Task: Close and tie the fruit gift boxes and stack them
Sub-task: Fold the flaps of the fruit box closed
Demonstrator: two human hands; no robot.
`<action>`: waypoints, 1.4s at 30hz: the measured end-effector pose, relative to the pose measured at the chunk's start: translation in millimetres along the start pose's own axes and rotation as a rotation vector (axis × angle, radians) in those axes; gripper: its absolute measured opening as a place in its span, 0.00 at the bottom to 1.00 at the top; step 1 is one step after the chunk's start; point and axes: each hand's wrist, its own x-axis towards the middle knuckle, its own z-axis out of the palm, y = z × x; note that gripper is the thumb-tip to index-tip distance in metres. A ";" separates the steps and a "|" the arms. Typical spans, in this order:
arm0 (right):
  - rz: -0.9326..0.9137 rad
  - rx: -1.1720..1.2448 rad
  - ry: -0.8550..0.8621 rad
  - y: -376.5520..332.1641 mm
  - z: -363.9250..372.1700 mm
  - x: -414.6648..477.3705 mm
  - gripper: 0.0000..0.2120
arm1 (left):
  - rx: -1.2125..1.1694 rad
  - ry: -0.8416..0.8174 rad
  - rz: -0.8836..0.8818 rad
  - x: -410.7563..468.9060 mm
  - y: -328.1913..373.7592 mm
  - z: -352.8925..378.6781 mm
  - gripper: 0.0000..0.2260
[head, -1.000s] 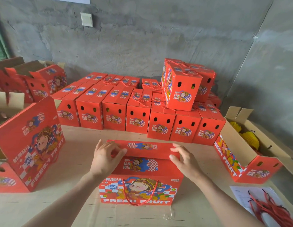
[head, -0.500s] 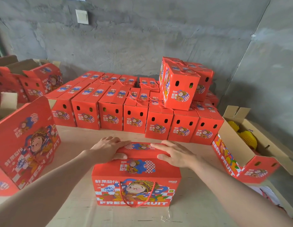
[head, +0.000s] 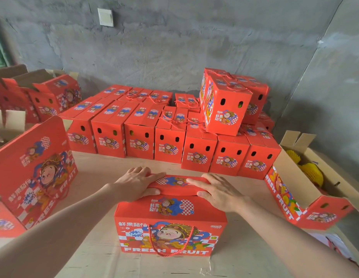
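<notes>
Cardboard (head: pixel 90 255) covered the work surface, and on it at 6 o'clock stood the red fruit gift box (head: pixel 170 227), its printed front facing the camera and a red rope handle (head: pixel 171 245) looping down over the cartoon figure. Its near top flap (head: pixel 170 207) lay flat, and the far flap (head: pixel 174 186) was folded down toward it with a dark gap showing between the two. The left hand (head: pixel 136 182) lay flat on the left end of that far flap, fingers straight and pressing, thumb along the flap's front edge; the right hand (head: pixel 218 194) pressed the right end in the same way, gripping nothing. At 9 o'clock an open box (head: pixel 34 169) leaned with its large printed panel raised. At 3 o'clock another open box (head: pixel 295 189) held yellow fruit in foam netting (head: pixel 312 173). Toward 12 o'clock ran a row of closed boxes (head: pixel 198 153) side by side, with more rows behind, several with rope lying across their tops. At 1 o'clock a second-layer box (head: pixel 224 109) sat on that row. Further open boxes (head: pixel 54 93) stood at 10 o'clock, and a wall switch (head: pixel 105 17) was on the grey concrete wall (head: pixel 194 47) at 11 o'clock.
</notes>
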 end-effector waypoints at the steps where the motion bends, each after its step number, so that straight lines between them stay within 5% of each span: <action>1: 0.004 -0.006 0.009 -0.9 0.1 0.0 0.22 | -0.013 0.007 -0.009 -0.3 0.3 1.2 0.45; 11: 0.192 -0.030 -0.023 -43.9 5.7 24.3 0.30 | -0.048 0.038 -0.069 -0.9 5.3 4.5 0.44; 23: 0.113 -0.040 -0.109 -35.4 0.7 23.9 0.34 | -0.042 -0.037 -0.111 -1.3 9.5 4.4 0.43; 33: 0.106 0.041 -0.100 -32.4 -1.7 23.3 0.23 | -0.118 -0.027 -0.137 -2.5 8.9 6.4 0.47; 42: -0.013 -0.113 -0.088 -25.1 -2.5 22.7 0.30 | -0.089 -0.061 -0.137 -3.6 10.4 3.7 0.45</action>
